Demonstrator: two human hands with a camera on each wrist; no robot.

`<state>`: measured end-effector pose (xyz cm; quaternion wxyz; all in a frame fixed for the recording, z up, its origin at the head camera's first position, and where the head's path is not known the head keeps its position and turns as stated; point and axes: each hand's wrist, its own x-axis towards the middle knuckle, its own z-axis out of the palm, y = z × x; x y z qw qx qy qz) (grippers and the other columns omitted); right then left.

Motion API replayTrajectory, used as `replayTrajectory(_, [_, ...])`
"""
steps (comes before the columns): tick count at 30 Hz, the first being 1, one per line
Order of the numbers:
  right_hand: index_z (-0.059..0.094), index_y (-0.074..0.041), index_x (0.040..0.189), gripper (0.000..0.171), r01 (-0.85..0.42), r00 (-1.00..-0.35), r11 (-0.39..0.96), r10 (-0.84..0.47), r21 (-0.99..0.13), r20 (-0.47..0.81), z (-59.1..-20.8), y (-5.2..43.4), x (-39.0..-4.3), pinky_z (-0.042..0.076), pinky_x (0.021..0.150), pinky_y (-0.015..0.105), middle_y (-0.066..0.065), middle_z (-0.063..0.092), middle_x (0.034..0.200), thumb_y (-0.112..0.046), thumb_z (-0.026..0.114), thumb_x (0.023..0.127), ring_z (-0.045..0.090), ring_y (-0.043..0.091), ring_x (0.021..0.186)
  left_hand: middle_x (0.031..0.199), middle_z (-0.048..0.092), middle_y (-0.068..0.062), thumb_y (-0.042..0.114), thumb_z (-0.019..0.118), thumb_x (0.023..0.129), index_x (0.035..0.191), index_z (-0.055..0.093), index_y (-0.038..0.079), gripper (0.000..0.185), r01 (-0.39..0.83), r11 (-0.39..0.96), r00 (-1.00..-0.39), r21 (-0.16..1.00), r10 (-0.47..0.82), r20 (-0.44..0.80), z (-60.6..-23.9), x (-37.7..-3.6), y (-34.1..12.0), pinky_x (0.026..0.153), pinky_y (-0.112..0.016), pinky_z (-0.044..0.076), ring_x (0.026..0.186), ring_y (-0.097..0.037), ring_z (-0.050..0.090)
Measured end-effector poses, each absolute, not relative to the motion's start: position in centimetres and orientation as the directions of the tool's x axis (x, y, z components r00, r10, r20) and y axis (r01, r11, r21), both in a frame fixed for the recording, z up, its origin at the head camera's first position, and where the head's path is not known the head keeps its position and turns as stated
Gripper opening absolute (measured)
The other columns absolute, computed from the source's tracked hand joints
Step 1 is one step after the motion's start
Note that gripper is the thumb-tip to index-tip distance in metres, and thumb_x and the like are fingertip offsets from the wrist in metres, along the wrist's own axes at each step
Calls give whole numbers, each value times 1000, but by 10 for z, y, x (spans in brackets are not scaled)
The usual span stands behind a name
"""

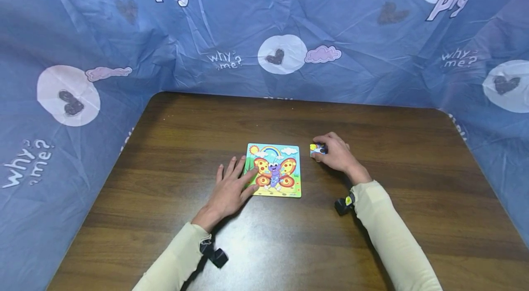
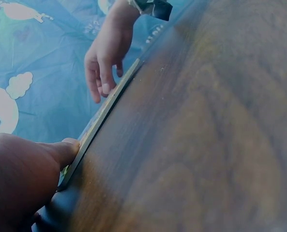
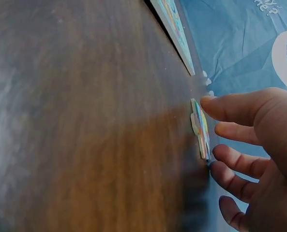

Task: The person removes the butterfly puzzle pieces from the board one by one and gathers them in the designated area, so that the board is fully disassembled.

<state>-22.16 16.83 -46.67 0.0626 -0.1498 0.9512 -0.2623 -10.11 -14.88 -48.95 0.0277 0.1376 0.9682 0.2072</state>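
In the head view, a butterfly puzzle board [image 1: 274, 170] lies flat near the middle of the wooden table [image 1: 173, 144]. The left hand [image 1: 231, 190] rests at the 9 o'clock side of the board, its fingers straight and spread, with the tips lying over the board's left edge; I think this is to keep the board from sliding. At the 2 o'clock side of the board, just beside it, the right hand [image 1: 335, 153] curls its fingers over a small puzzle piece [image 1: 317, 148] that lies on the table. A blue printed sheet [image 1: 264, 29] stands around the table from 9 to 3 o'clock, and nothing lies between the piece and the board.

In the left wrist view, the thumb [image 2: 66, 149] touches the board's thin edge [image 2: 99, 121], and the right hand [image 2: 107, 53] hangs at 12 o'clock, beyond the far end.

In the right wrist view, the piece [image 3: 200, 128] lies flat on the wood, and the fingertips [image 3: 216, 104] pinch it at its edges, perhaps to lift it. The board [image 3: 174, 29] shows at 12 o'clock, apart from the piece.
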Motion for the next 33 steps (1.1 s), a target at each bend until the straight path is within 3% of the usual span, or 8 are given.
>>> replayTrajectory(8, [62,-5,133,49,-258,-952,800,-306,-541,3,-457,156,-220,39,98,58,19,58,131,-24,73,89,56,37,121,166,24,-18,46,51,101,148,50,24,52,259,875,-960,409,280,8,-489,-100,-148,122,-69,7,155,-43,17])
replayTrajectory(21, [62,-5,132,46,-324,-919,733,-394,-598,16,-450,111,-219,50,94,48,17,57,126,-20,72,90,58,31,108,166,24,-18,46,51,101,148,50,25,51,254,876,-960,410,279,0,-489,-101,-148,122,-69,7,155,-43,16])
replayTrajectory(33, [63,-6,132,46,-378,-879,696,-476,-611,2,-453,76,-215,49,102,47,16,57,128,-20,73,90,59,30,115,166,26,-18,47,50,102,148,50,25,51,260,879,-960,400,281,8,-488,-102,-148,122,-69,9,155,-43,18])
